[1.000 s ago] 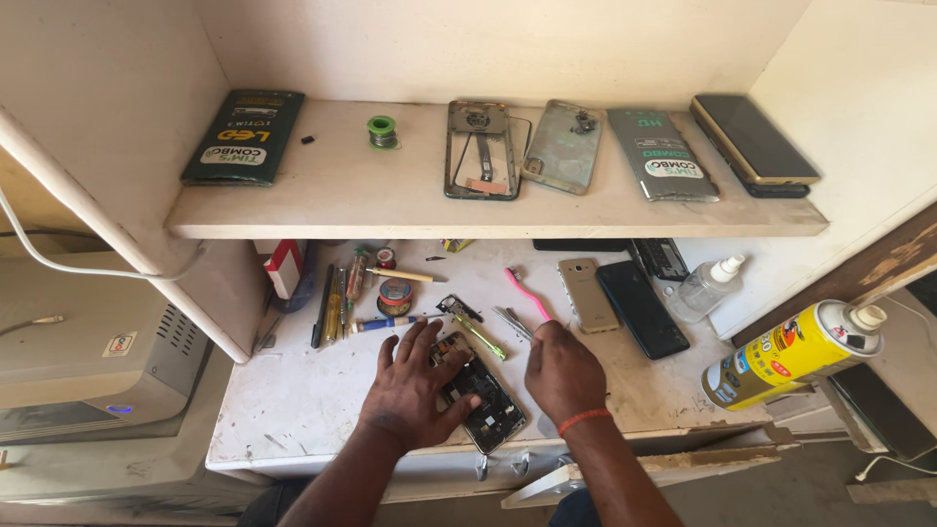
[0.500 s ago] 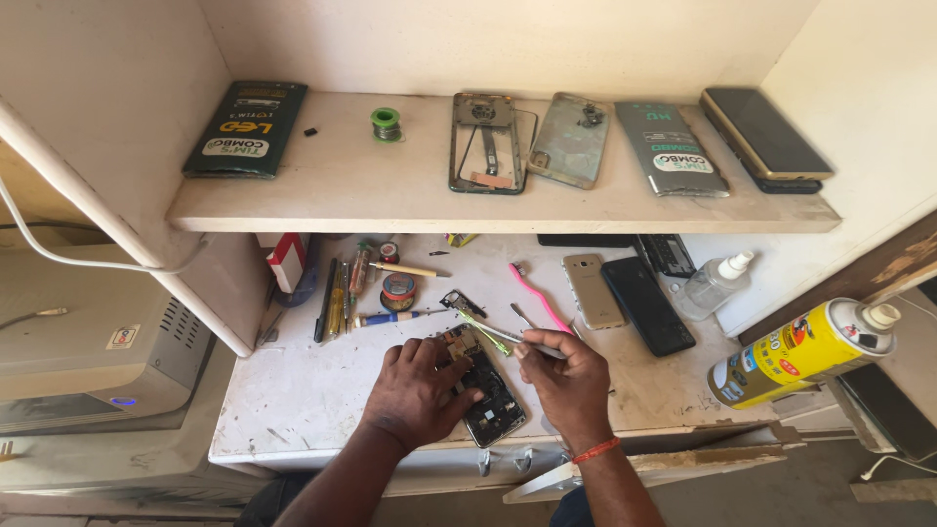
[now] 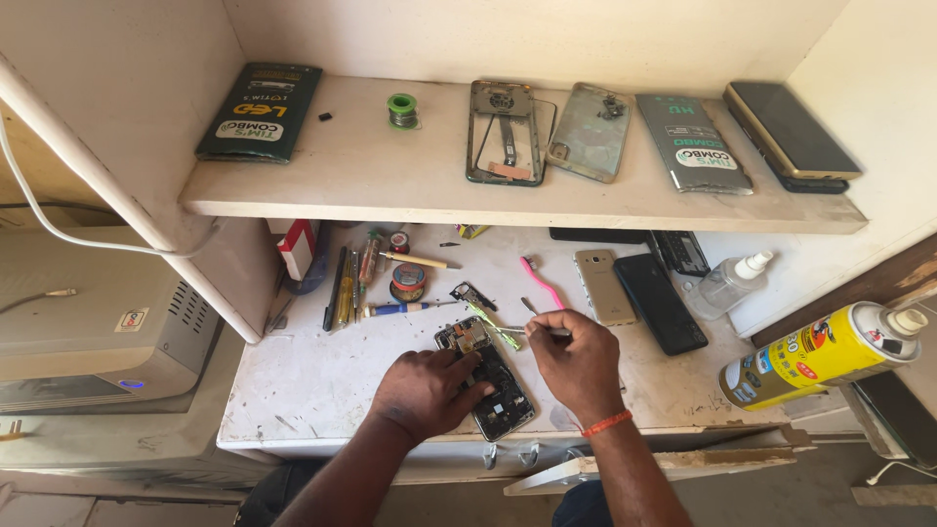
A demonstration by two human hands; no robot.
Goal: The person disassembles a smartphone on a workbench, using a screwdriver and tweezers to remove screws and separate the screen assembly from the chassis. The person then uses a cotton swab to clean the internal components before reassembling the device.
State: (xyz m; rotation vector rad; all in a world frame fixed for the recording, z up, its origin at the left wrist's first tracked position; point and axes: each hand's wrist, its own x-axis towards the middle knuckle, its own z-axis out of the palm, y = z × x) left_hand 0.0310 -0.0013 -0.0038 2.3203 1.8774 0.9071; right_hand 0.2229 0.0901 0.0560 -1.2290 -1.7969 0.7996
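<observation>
Steadying opened phone [image 3: 488, 376], tweezers [image 3: 522, 332] above

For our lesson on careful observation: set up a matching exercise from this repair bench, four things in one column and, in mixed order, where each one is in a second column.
Things:
1. green solder spool
2. yellow spray can
3. opened phone
4. gold phone

Places:
A. lying face down on the worktop, beside a black phone
B. on the upper shelf
C. under the left hand, on the worktop
D. lying on its side at the far right

Pairs: 1-B, 2-D, 3-C, 4-A
</observation>
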